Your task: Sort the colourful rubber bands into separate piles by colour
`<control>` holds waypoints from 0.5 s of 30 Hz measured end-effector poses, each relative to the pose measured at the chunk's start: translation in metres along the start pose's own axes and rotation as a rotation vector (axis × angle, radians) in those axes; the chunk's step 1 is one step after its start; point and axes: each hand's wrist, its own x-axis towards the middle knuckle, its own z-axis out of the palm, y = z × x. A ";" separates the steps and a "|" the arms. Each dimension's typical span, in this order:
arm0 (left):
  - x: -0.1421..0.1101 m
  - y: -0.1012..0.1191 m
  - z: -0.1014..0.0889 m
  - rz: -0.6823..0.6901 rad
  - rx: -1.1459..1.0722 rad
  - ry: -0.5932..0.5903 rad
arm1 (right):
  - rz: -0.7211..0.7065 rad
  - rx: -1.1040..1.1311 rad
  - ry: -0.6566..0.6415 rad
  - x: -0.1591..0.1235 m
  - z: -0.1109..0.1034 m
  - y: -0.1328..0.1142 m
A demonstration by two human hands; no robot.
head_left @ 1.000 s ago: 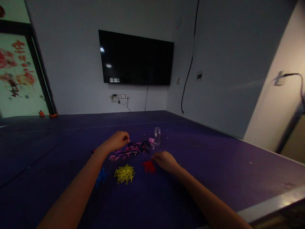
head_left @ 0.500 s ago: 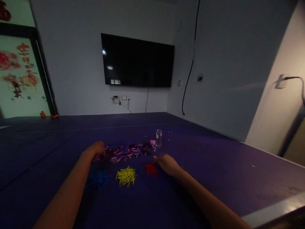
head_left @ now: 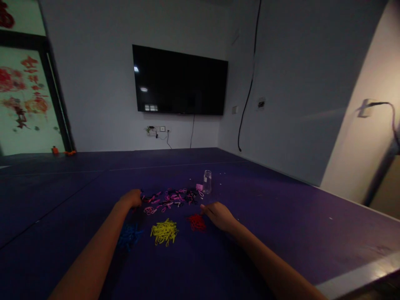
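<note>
A mixed spread of small hair elastics (head_left: 170,199), pink, black and red, lies across the purple surface. At its left end is my left hand (head_left: 133,198), fingers curled down and closed; whatever they pinch is hidden. My right hand (head_left: 218,214) rests low beside a small heap of red elastics (head_left: 197,223), thumb and fingers drawn together at its upper right edge. Anything between those fingertips is too small to make out. Nearer to me are a yellow heap of elastics (head_left: 164,232) and a blue heap of elastics (head_left: 129,236), the blue one partly behind my left forearm.
Behind the spread stands a clear open jar (head_left: 207,182), with a pink lid (head_left: 199,187) next to it. The purple surface (head_left: 281,216) reaches to the walls. A television (head_left: 181,81) hangs at the back, and a black cable (head_left: 246,108) dangles on the right.
My left hand has shifted right along the left end of the mixed elastics. My right hand stays almost still by the red heap.
</note>
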 end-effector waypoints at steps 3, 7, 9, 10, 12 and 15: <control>-0.002 0.002 0.001 -0.006 0.018 -0.013 | -0.001 -0.009 -0.012 0.000 0.000 0.000; -0.007 0.005 0.002 -0.034 0.038 -0.021 | 0.004 -0.016 -0.019 0.000 -0.001 -0.001; -0.008 0.006 0.001 -0.046 0.046 -0.029 | 0.004 -0.011 -0.017 -0.001 -0.001 -0.001; -0.009 0.007 0.001 -0.049 0.048 -0.032 | 0.004 -0.012 -0.019 -0.001 -0.002 -0.001; -0.009 0.007 0.000 -0.048 0.046 -0.033 | 0.010 -0.019 -0.020 -0.001 -0.002 -0.001; -0.009 0.006 -0.001 -0.037 0.028 -0.015 | 0.012 -0.026 -0.023 0.000 -0.003 -0.002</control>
